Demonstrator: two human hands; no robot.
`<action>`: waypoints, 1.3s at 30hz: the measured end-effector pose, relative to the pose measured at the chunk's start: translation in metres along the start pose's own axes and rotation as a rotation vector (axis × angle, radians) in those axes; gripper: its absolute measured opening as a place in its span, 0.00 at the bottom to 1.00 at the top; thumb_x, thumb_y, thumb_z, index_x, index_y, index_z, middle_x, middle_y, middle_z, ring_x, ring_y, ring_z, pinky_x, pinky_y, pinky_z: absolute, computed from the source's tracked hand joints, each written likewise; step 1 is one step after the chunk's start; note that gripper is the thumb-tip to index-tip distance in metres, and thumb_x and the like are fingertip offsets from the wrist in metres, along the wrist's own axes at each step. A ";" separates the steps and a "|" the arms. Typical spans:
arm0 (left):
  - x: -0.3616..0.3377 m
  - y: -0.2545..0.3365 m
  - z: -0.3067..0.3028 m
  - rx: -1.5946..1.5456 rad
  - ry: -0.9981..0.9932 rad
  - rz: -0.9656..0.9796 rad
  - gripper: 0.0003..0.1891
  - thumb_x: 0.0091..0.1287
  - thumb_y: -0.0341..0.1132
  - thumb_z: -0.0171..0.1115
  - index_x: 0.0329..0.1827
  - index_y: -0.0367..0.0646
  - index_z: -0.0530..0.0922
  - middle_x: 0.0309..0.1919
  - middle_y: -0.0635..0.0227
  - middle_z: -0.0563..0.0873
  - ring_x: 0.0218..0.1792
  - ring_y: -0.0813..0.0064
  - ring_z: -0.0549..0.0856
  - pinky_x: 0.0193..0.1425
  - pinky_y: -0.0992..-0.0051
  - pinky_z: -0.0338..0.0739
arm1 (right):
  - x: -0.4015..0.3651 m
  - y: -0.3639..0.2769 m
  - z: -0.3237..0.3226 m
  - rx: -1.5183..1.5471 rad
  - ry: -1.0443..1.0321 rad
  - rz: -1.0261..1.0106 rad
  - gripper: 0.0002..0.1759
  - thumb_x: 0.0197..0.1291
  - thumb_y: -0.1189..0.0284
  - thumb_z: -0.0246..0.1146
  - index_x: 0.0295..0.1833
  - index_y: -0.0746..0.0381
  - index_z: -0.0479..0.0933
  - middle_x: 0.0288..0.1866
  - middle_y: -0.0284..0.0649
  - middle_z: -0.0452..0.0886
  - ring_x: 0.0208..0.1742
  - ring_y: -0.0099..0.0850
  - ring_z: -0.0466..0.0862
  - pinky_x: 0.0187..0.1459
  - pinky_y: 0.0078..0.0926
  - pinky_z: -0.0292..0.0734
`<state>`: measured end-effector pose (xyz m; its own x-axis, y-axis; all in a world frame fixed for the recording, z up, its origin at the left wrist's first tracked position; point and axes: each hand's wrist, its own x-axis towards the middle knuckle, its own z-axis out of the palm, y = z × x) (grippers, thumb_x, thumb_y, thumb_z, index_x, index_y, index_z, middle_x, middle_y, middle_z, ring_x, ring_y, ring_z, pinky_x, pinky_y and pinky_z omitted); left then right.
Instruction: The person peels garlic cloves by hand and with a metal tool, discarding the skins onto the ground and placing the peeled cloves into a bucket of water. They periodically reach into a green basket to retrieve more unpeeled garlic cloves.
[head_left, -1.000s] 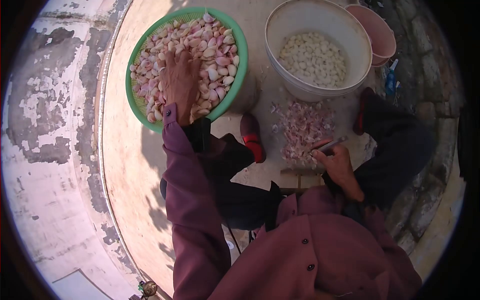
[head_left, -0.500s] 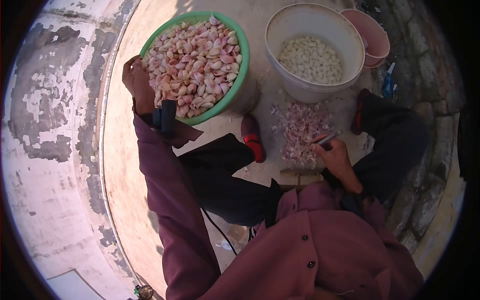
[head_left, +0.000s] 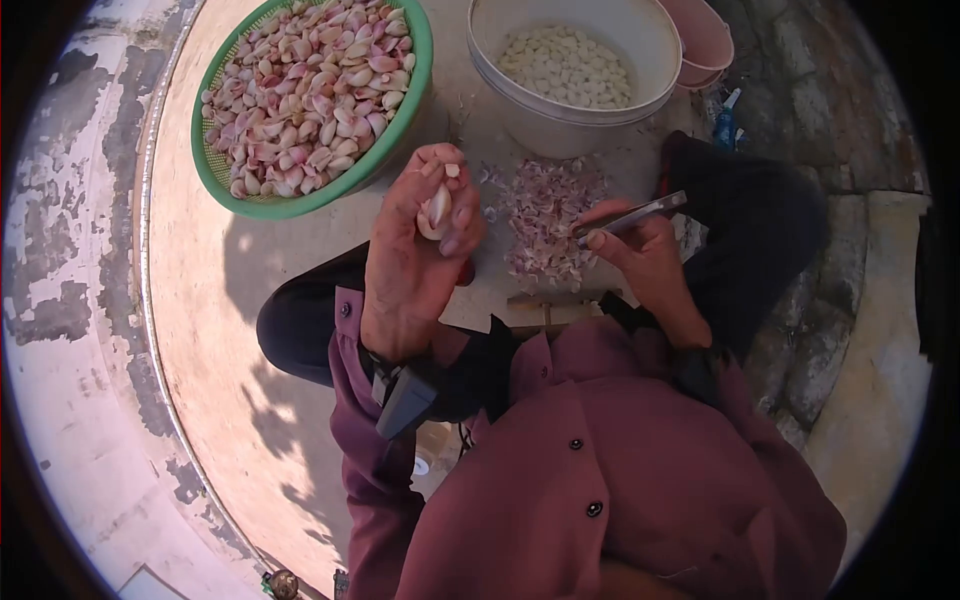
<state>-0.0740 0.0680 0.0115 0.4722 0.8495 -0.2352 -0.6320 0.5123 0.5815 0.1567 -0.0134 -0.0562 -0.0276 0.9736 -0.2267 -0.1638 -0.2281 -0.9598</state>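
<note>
My left hand (head_left: 408,255) is raised in front of me, fingers curled round garlic cloves (head_left: 435,214). One clove lies against the palm and a pale tip shows between the fingertips. My right hand (head_left: 652,268) grips a small knife (head_left: 650,210), its blade pointing right and slightly up. Beneath the hands, a heap of pinkish garlic skins (head_left: 548,215) covers the ground. Unpeeled cloves (head_left: 310,95) fill a green basket (head_left: 424,75) at the upper left. A white bucket (head_left: 560,128) at the top holds peeled cloves (head_left: 570,68) in what looks like water.
Behind the white bucket stands a pink bucket (head_left: 712,45). A blue bottle (head_left: 725,125) lies near my right foot. Below the skins is a small wooden piece (head_left: 547,305). A peeling painted wall (head_left: 90,400) runs along the left, stone paving (head_left: 835,260) along the right.
My left hand has come from the basket's left edge to in front of me, now with garlic cloves in it. The knife in my right hand shows more fully. The whole view has shifted.
</note>
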 end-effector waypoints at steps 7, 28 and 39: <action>-0.021 -0.075 0.029 0.029 0.098 -0.122 0.09 0.74 0.38 0.52 0.47 0.42 0.73 0.26 0.69 0.77 0.20 0.82 0.70 0.25 0.84 0.62 | -0.019 -0.056 0.010 0.055 -0.035 -0.331 0.12 0.59 0.77 0.68 0.48 0.68 0.79 0.45 0.42 0.84 0.46 0.26 0.83 0.51 0.23 0.77; -0.031 -0.101 0.033 0.281 0.032 -0.094 0.13 0.73 0.38 0.57 0.53 0.39 0.76 0.31 0.72 0.81 0.25 0.87 0.74 0.29 0.86 0.65 | -0.035 -0.029 -0.004 0.435 -0.002 0.053 0.10 0.66 0.69 0.64 0.46 0.65 0.79 0.38 0.34 0.83 0.37 0.20 0.83 0.41 0.16 0.79; -0.036 -0.120 0.036 0.481 0.217 0.222 0.16 0.65 0.30 0.67 0.54 0.42 0.75 0.38 0.75 0.80 0.33 0.88 0.75 0.38 0.88 0.69 | -0.031 -0.023 0.008 0.330 0.080 -0.040 0.09 0.67 0.69 0.63 0.46 0.63 0.79 0.41 0.35 0.83 0.39 0.20 0.82 0.43 0.17 0.79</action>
<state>0.0070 -0.0281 -0.0215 0.1906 0.9628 -0.1917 -0.3272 0.2464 0.9123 0.1531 -0.0385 -0.0257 0.0604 0.9749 -0.2145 -0.4737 -0.1612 -0.8658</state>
